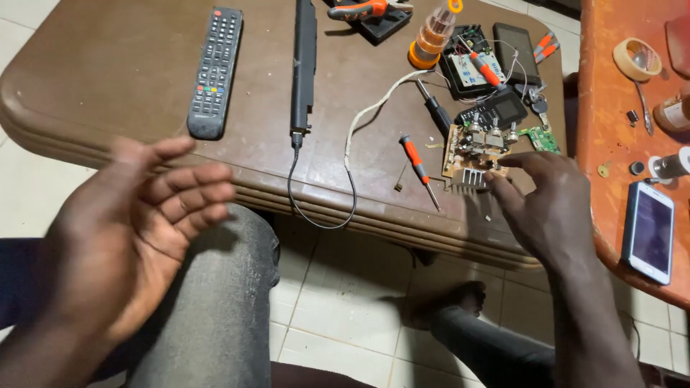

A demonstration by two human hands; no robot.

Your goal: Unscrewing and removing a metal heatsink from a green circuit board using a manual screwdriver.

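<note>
1. Our left hand hung open and empty above our knee.
2. Our right hand touched the circuit board at the table edge, fingertips hiding its corner; we couldn't tell any grip.

A dark brown table fills the upper frame, beside an orange-red table at the right edge. Upper left lies a black remote control with small coloured buttons. A black bar trails a black cable — beside it, a white cord. Centre right, a screwdriver with an orange and black handle, then a tan circuit board with silver fins. A white-edged phone lies at the right. Lower frame — pale cream floor tiles and grey jeans.
</note>
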